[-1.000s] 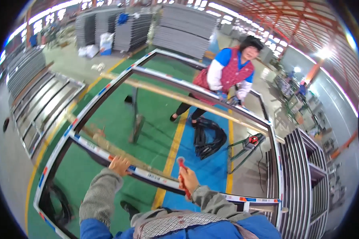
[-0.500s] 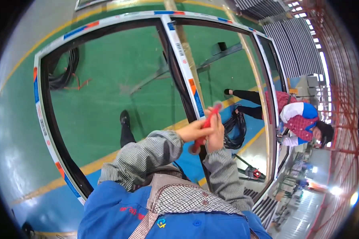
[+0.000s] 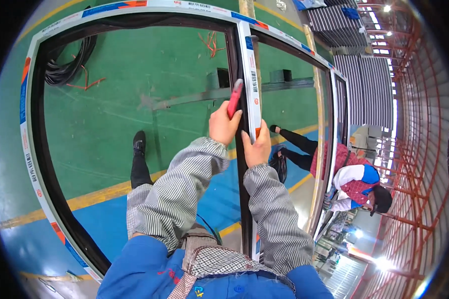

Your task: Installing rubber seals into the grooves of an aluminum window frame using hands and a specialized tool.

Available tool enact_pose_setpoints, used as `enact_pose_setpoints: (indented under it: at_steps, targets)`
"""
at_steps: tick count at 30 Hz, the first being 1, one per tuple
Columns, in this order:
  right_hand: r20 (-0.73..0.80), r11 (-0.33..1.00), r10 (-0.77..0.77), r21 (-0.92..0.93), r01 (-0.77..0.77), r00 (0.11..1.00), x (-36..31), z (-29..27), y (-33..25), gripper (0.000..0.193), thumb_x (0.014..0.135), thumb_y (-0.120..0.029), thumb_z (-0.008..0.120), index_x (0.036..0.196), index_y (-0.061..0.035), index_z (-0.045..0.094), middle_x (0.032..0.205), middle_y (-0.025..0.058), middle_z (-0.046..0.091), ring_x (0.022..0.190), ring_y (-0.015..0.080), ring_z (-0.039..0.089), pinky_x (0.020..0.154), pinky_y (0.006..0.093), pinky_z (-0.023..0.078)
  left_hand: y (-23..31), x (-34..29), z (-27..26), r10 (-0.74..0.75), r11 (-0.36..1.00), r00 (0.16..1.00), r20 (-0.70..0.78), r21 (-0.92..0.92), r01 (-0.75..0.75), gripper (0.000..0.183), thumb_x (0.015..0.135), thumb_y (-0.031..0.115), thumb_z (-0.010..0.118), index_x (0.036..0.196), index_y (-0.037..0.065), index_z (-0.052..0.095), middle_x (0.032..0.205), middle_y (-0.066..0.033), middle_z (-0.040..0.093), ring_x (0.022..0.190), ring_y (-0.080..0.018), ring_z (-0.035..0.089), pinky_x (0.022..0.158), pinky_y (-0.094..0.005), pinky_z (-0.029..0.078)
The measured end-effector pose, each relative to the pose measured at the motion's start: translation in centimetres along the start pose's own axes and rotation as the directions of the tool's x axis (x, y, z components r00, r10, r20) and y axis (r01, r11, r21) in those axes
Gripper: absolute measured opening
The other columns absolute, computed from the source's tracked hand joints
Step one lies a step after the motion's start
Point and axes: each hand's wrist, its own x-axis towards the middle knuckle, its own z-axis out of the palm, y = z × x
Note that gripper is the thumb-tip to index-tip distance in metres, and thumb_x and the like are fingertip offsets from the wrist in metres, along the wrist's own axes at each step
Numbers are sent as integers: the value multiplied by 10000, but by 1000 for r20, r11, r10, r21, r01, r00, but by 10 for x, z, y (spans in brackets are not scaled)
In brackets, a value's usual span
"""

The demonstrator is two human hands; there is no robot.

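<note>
Looking stiff but awkwardly large, the frame (image 3: 30,162) above the floor (image 3: 100,129) is best steadied by its crossbar (image 3: 253,89), where the right hand (image 3: 258,148) is clasped, while the light-looking red tool (image 3: 235,99) alongside is gripped by its near end in the left hand (image 3: 225,125).

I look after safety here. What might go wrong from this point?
The red tool in the left hand might slip and hit the right hand, close by on the frame. Its tip, right beside the frame, could also scuff that surface.
</note>
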Motion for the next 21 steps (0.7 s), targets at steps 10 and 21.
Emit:
enact_pose_setpoints:
  at_steps: [10, 21]
  targets:
    - [36, 967, 249, 47, -251, 968, 23, 3, -6, 342, 807, -229, 705, 1003, 6, 551, 865, 124, 633, 774, 221, 630, 701, 317, 482, 7, 14, 0, 0, 1000, 1000, 24, 4, 0, 263, 792, 203, 669, 921, 37, 512, 749, -210, 610, 739, -420, 592, 635, -496, 449]
    - [-29, 978, 205, 57, -203, 978, 18, 12, -4, 292, 795, -149, 711, 985, 12, 558, 842, 117, 628, 764, 198, 622, 705, 310, 481, -22, 27, 15, -55, 973, 994, 99, -219, 76, 196, 749, 143, 683, 818, 9, 557, 662, -184, 596, 621, -354, 608, 590, -427, 456]
